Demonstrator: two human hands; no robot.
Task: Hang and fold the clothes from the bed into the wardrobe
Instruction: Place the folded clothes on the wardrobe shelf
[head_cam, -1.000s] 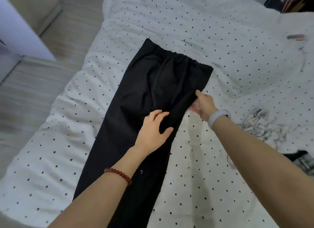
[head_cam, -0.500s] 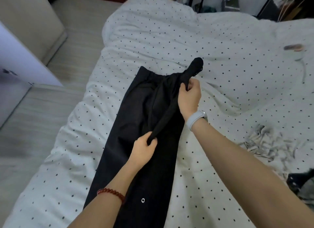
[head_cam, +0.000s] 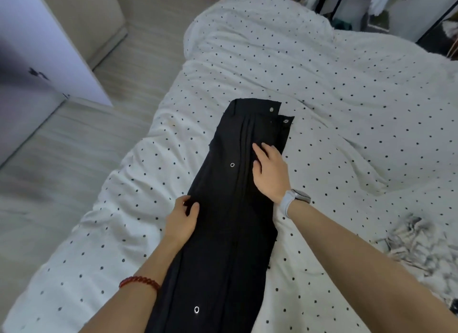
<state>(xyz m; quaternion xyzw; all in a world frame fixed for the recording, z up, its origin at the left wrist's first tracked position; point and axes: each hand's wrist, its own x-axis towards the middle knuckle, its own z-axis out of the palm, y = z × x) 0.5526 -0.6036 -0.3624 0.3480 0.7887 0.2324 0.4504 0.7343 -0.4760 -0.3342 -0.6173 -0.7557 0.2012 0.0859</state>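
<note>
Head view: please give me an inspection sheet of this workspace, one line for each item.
Surface: bed with a white dotted cover, wrinkled.
Job's things: black trousers lie flat and lengthwise on the bed, folded narrow, metal snaps showing at the far end.
Clutter: a crumpled grey-and-white patterned garment at the right edge of the bed.
Hands: left hand pinches the trousers' left edge; right hand lies flat on the cloth, fingers straight.
Cables: nothing seen.
Surroundings: pale wooden floor to the left, a white panel at far left, hanging clothes beyond the bed.
</note>
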